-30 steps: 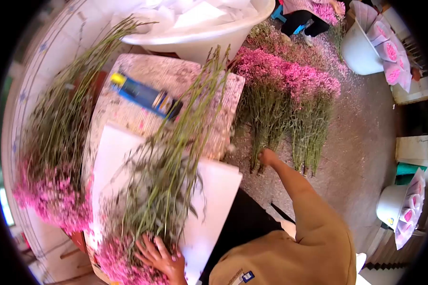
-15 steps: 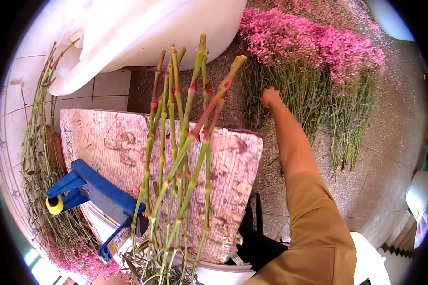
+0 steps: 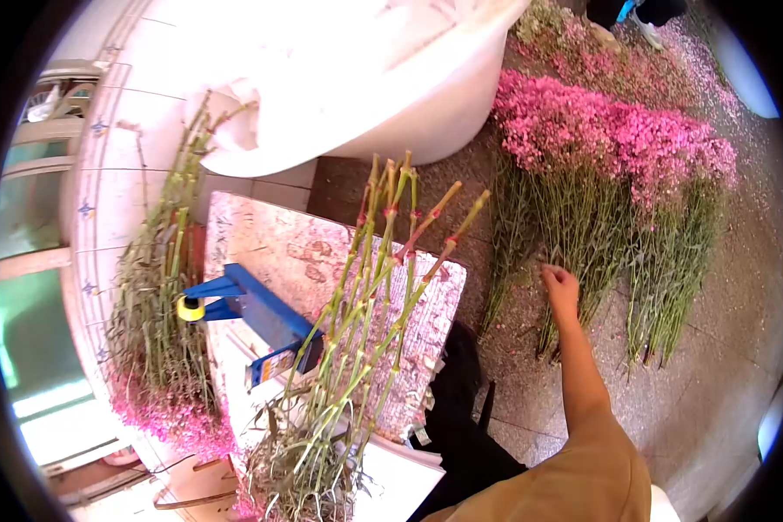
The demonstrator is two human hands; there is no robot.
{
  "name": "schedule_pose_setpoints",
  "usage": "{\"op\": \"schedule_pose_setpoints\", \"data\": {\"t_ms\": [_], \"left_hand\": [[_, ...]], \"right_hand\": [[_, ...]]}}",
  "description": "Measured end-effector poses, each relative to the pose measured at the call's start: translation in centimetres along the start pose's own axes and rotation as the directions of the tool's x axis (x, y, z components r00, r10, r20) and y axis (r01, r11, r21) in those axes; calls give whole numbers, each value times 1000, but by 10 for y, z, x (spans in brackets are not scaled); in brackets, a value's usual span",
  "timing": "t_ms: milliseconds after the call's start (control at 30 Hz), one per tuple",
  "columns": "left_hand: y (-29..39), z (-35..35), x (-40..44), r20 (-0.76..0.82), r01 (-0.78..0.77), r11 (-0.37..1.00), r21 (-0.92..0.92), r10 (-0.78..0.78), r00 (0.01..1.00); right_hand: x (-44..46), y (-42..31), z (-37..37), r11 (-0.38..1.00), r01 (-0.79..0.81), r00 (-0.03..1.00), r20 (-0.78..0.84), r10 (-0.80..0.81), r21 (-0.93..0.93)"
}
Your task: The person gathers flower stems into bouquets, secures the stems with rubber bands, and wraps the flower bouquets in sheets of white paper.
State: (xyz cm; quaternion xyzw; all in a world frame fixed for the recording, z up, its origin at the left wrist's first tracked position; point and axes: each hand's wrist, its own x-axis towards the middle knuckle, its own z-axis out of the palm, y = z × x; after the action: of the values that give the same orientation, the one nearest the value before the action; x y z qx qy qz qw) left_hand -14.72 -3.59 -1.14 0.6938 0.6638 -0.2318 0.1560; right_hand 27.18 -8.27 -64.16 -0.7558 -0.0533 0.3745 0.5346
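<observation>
My right hand [image 3: 562, 289] reaches down over the floor, at the stems of the bunches of small pink flowers [image 3: 583, 122]. Its fingers are curled together in a pinch; whatever lies between them is too small to make out. In the foreground a bundle of thick green stems [image 3: 357, 322] stands tilted, cut ends up and leafy part down. My left hand is out of view, so what it holds cannot be seen. Behind the bundle a blue tape dispenser-like tool [image 3: 265, 304] with a yellow-and-black knob sits on a stained, pink-spattered board [image 3: 322, 252].
More pink-flowered stems [image 3: 170, 322] lean head down at the left against the tiled wall. A big white sheet-like container [image 3: 374, 78] bulges over the back. Loose petals litter the grey floor [image 3: 722, 383]. Another person's feet [image 3: 644, 26] show at the top right.
The view has shifted, so the board, blue tool and flowers appear lower and farther right. My right hand has drawn back toward me along the stems, its fingers now pinched.
</observation>
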Motion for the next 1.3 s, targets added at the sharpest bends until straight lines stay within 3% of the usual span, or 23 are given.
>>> {"op": "schedule_pose_setpoints", "data": {"t_ms": [67, 133, 167, 267, 333, 367, 500, 567, 667, 733, 800, 833, 867, 933, 967, 1000, 1033, 1100, 1167, 1200, 1233, 1267, 1300], "left_hand": [[37, -18, 14, -39, -32, 999, 27, 33, 999], [74, -28, 42, -63, -100, 992, 78, 105, 993], [85, -15, 67, -224, -466, 881, -75, 441, 869], [171, -9, 128, -155, -694, 715, -86, 678, 718], [217, 7, 176, -184, -695, 719, -5, 683, 707], [235, 16, 204, -178, -671, 741, -36, 656, 734], [295, 34, 246, -49, -603, 758, -249, 612, 789], [307, 47, 247, -274, -451, 889, 76, 453, 848], [302, 69, 271, -408, -476, 877, 61, 457, 790], [301, 67, 276, -356, -419, 908, 31, 401, 844], [299, 68, 280, -237, -579, 770, -268, 530, 814], [299, 70, 277, -236, -578, 768, -274, 529, 815], [304, 68, 264, -282, -621, 745, -245, 558, 781], [310, 79, 256, -328, -672, 709, -213, 596, 733], [308, 98, 259, -363, -771, 432, -469, 701, 614], [316, 84, 225, -304, -751, 512, -417, 700, 647], [324, 71, 192, -244, -729, 585, -356, 695, 676], [326, 71, 156, -363, -801, 472, -367, 720, 591], [324, 56, 135, -415, -825, 432, -364, 718, 559], [319, 45, 131, -497, -825, 460, -328, 659, 565], [312, 34, 129, -580, -815, 496, -299, 584, 569], [304, 23, 133, -605, -810, 505, -300, 556, 570], [297, 12, 142, -606, -785, 531, -319, 523, 600]], "right_hand": [[-15, -34, -5, 969, 17, 997, 65, -34, 248], [-15, -97, -9, 954, 49, 989, 119, -87, 296], [-21, -140, -10, 914, 110, 969, 163, -186, 391], [-31, -249, -7, 777, 200, 873, 251, -418, 596], [-30, -293, 1, 738, 210, 753, 376, -540, 641], [-33, -309, 5, 737, 222, 745, 376, -551, 639], [-58, -343, 13, 773, 83, 431, 677, -597, 628], [-73, -345, 11, 815, 154, 357, 738, -573, 559], [-84, -341, 9, 879, 108, 238, 846, -477, 465], [-99, -341, 1, 880, 125, 241, 846, -475, 458], [-118, -352, -8, 872, 212, 235, 843, -484, 441], [-121, -364, -10, 808, 424, 208, 824, -526, 409], [-128, -385, -16, 811, 424, 214, 825, -522, 403], [-135, -439, -26, 652, 726, 67, 921, -384, 219], [-134, -461, -23, 628, 749, 29, 936, -350, 211], [-130, -481, -17, 604, 770, -6, 949, -314, 205], [-117, -498, -9, 688, 668, -43, 938, -345, 284], [-86, -507, -3, 749, 562, -70, 922, -381, 352], [-46, -482, 5, 851, 500, 159, 949, -273, 161], [-37, -446, 6, 872, 445, 195, 929, -315, 202], [-66, -430, -11, 967, 183, 300, 927, -227, 178], [-68, -396, -19, 954, 204, 369, 885, -283, 220], [-79, -366, -27, 874, -73, 325, 840, -435, 480]]}}
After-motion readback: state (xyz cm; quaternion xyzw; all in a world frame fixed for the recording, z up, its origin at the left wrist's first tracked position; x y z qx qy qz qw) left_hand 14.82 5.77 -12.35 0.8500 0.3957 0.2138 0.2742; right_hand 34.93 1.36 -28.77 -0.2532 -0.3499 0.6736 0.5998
